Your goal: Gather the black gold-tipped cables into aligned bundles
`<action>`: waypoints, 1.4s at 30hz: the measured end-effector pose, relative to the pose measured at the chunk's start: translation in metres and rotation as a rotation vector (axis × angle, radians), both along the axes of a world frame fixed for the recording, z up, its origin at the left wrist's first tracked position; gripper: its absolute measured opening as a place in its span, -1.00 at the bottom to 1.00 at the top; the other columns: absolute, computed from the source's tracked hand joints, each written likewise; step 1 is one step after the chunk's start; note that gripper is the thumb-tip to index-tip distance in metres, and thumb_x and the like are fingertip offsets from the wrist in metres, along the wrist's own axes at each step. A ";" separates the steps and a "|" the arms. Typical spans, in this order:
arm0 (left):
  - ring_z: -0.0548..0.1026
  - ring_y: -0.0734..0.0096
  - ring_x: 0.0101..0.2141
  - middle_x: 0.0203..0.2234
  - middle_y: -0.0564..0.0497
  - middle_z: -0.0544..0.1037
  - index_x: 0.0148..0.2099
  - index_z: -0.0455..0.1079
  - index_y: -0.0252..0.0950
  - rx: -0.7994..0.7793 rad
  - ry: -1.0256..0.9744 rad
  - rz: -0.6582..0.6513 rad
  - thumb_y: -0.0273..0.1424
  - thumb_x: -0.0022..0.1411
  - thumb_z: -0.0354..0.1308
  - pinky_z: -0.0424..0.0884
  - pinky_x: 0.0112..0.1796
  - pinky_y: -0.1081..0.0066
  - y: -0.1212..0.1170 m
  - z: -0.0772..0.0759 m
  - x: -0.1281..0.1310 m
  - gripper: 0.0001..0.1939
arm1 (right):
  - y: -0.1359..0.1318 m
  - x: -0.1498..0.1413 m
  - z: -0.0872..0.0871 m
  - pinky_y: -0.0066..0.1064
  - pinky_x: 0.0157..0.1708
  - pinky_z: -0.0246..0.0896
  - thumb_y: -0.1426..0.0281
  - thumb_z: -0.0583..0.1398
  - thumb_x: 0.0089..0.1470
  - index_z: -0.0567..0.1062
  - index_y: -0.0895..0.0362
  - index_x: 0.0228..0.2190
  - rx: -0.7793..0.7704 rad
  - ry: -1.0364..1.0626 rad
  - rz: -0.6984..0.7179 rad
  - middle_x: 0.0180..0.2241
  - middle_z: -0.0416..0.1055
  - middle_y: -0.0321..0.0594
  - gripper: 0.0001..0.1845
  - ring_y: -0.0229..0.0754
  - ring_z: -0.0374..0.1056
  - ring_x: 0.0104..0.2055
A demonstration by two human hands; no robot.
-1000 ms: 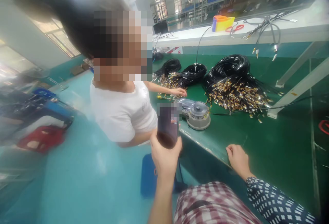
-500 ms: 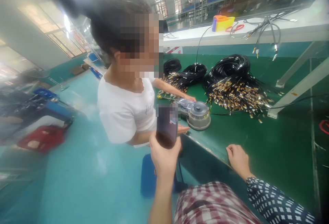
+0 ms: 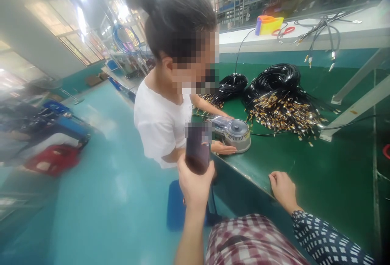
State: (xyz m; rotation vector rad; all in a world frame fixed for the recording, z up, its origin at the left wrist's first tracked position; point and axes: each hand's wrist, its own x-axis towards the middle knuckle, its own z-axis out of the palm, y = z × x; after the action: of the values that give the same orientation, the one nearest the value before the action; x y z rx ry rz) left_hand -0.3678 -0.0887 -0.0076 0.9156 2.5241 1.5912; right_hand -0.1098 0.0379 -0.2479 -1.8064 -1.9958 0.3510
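My left hand is wrapped round an upright smartphone, whose dark screen faces me; its upper part is pixelated. On the green tabletop, near the front edge, rests my right hand with fingers curled in and nothing visible in them. Beyond the phone stands a grey device with a round ribbed top. A co-worker in a white T-shirt leans toward it, one hand flat against its near side and the other arm reaching behind it.
Bundles of black cables with gold-coloured ends lie on the green table. Above it, a white shelf holds a yellow-orange holder, red-handled scissors and loose cables. A slanted metal leg stands at right. A blue stool is below.
The co-worker has shifted right, closer to the device, and the near hand has slid along its side. The view has turned slightly left. My hands keep their grip and place.
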 end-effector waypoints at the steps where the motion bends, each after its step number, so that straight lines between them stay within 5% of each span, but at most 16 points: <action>1: 0.49 0.09 -0.13 -0.12 -0.15 0.48 0.04 0.24 -0.26 0.001 0.000 -0.001 -0.19 -0.15 0.36 0.41 -0.10 0.09 0.001 0.000 0.001 -0.30 | 0.000 0.000 0.000 -0.26 -0.31 0.07 0.22 -0.09 0.20 0.39 0.09 -0.39 0.003 -0.001 0.001 -0.31 0.39 -0.11 -0.66 -0.05 0.29 -0.23; 32: 0.48 0.06 -0.10 -0.10 -0.14 0.49 0.06 0.27 -0.25 -0.017 -0.001 -0.018 -0.20 -0.14 0.37 0.38 -0.07 0.06 0.024 -0.001 0.004 -0.30 | -0.006 -0.006 0.009 -0.29 -0.34 0.00 0.30 -0.09 0.26 0.42 0.12 -0.35 0.074 -0.191 0.012 -0.34 0.42 -0.10 -0.65 -0.08 0.28 -0.30; 42: 0.46 0.13 -0.09 -0.06 -0.08 0.47 0.07 0.26 -0.19 -0.001 -0.016 -0.010 -0.17 -0.11 0.37 0.38 -0.06 0.12 0.026 -0.011 -0.004 -0.31 | -0.006 -0.006 0.011 -0.28 -0.34 -0.01 0.29 -0.10 0.26 0.42 0.13 -0.34 0.062 -0.195 0.012 -0.33 0.42 -0.10 -0.64 -0.07 0.28 -0.29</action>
State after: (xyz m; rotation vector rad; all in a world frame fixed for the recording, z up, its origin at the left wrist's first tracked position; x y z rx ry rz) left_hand -0.3713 -0.0629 -0.0189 0.9106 2.5049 1.5884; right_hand -0.1162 0.0317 -0.2365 -1.8521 -2.1225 0.1180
